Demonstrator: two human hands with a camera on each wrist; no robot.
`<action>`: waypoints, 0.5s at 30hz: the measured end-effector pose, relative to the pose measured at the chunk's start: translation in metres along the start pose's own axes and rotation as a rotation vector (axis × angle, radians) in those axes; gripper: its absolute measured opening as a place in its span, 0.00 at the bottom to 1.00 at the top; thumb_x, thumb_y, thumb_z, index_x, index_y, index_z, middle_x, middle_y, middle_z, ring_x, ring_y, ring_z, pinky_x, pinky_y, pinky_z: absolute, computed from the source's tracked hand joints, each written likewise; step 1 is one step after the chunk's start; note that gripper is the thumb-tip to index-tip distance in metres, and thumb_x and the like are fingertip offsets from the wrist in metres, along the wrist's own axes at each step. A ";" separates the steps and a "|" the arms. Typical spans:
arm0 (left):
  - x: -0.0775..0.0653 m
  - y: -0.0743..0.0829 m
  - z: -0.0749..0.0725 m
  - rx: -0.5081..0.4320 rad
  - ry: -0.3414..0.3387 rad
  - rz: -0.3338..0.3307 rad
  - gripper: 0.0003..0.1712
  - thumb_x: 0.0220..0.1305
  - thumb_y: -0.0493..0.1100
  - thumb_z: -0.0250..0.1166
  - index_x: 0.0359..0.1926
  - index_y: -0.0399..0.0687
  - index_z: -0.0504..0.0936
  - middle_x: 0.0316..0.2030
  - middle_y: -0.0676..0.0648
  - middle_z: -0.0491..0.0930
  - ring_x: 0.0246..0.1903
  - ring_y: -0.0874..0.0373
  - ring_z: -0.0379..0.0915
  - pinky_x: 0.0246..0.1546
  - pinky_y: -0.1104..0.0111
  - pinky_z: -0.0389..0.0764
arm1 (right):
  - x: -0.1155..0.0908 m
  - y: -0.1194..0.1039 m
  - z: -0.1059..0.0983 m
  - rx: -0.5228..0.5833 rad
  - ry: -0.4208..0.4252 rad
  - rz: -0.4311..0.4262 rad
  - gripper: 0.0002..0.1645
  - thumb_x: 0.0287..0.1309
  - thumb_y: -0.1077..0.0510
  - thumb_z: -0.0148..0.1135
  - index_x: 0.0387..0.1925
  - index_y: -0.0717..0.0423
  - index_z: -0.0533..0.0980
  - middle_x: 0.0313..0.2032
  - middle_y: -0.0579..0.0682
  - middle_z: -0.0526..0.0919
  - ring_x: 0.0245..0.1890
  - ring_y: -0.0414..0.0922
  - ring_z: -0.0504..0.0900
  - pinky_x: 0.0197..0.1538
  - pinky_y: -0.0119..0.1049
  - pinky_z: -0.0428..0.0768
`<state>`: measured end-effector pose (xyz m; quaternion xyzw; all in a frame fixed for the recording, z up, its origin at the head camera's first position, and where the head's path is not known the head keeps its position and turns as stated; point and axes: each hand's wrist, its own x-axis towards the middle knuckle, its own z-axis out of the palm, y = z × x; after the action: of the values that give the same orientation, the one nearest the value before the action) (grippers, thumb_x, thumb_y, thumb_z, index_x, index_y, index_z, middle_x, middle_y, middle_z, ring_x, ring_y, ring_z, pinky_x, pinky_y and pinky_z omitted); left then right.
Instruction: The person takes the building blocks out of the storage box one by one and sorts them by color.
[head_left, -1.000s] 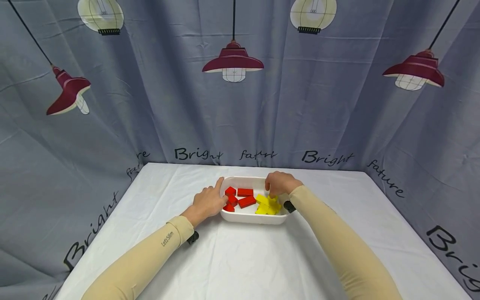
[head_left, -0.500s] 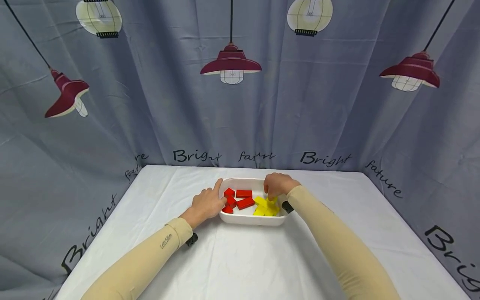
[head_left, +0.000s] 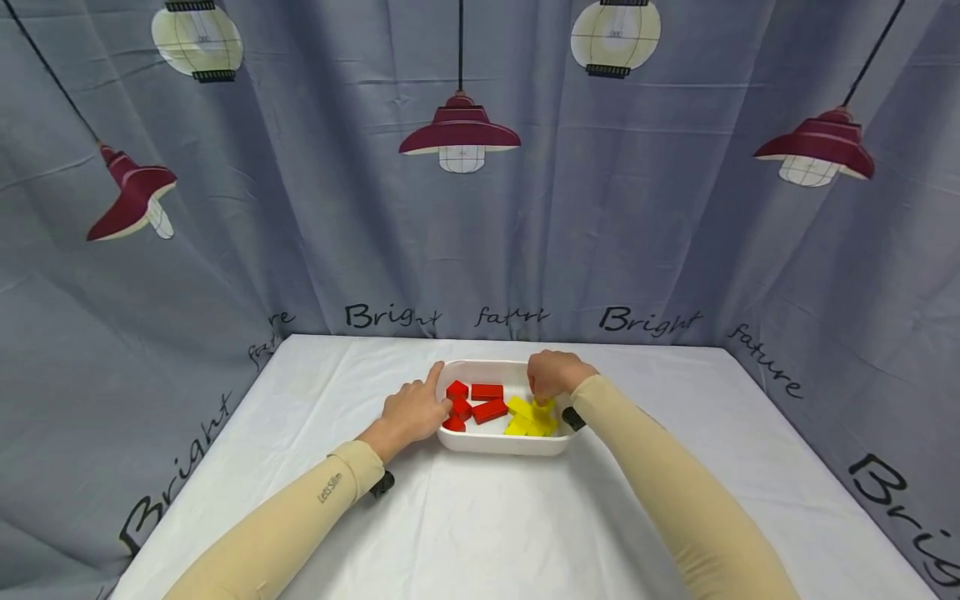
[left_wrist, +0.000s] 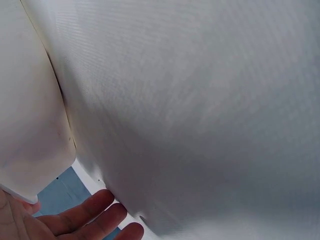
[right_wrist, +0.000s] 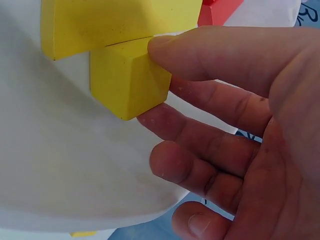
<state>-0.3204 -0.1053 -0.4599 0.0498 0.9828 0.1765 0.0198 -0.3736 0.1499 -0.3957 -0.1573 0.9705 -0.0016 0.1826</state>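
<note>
A white tray (head_left: 501,446) holds several red blocks (head_left: 490,410) on its left side and several yellow blocks (head_left: 528,423) heaped at its right. My left hand (head_left: 414,408) grips the tray's left end, thumb over the rim and index finger stretched toward the far corner. Its other fingers (left_wrist: 97,205) reach out loosely beside the tray in the left wrist view. Inside the right end, my right hand (head_left: 555,373) pinches a yellow block (right_wrist: 127,77) between thumb and fingers. That block touches a larger yellow block (right_wrist: 115,25) in the right wrist view.
The tray stands on a table with a white cloth (head_left: 480,525), toward its far edge. Behind and at both sides hangs a grey-blue curtain (head_left: 337,208) printed with lamps and lettering.
The head view has tilted slightly upward, so the tray and hands appear a little lower. Both hands keep nearly the same places on and in the tray.
</note>
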 end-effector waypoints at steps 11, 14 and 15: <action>0.004 0.001 0.000 0.003 -0.005 -0.003 0.43 0.65 0.56 0.51 0.79 0.58 0.51 0.55 0.39 0.79 0.48 0.46 0.76 0.46 0.48 0.80 | 0.001 0.002 0.000 0.022 0.001 0.028 0.06 0.52 0.56 0.74 0.30 0.48 0.82 0.31 0.45 0.83 0.34 0.46 0.79 0.43 0.42 0.79; 0.002 -0.001 0.000 0.000 -0.009 -0.013 0.43 0.65 0.56 0.52 0.79 0.58 0.51 0.55 0.39 0.79 0.48 0.46 0.76 0.46 0.47 0.80 | 0.002 0.000 0.002 0.039 -0.015 0.051 0.09 0.50 0.54 0.76 0.31 0.48 0.82 0.32 0.45 0.83 0.36 0.47 0.79 0.45 0.43 0.80; 0.002 -0.001 0.000 0.002 -0.009 -0.017 0.43 0.65 0.56 0.52 0.79 0.58 0.51 0.55 0.39 0.79 0.48 0.46 0.76 0.46 0.47 0.80 | 0.003 0.000 0.003 0.040 -0.019 0.053 0.09 0.49 0.54 0.76 0.31 0.48 0.82 0.32 0.45 0.83 0.36 0.47 0.79 0.46 0.43 0.80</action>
<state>-0.3228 -0.1063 -0.4608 0.0423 0.9833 0.1752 0.0258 -0.3751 0.1488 -0.3996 -0.1277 0.9723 -0.0147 0.1950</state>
